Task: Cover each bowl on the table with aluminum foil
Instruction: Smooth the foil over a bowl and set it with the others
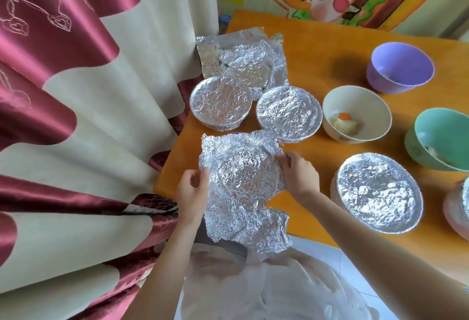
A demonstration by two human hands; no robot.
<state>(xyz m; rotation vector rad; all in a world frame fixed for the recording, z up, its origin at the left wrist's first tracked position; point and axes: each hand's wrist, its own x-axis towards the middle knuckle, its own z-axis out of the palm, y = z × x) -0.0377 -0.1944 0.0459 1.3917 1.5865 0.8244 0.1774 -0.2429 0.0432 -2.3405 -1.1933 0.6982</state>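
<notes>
Both hands (246,182) pinch a crumpled foil sheet (243,187) — table's near corner.

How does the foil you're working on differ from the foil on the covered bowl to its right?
The foil being worked has loose, ragged edges flaring outward; the foil on the right bowl is tucked tight round the rim. The left hand and right hand pinch the first; nothing touches the second. Both are crinkled silver sheets over a round shape.
</notes>
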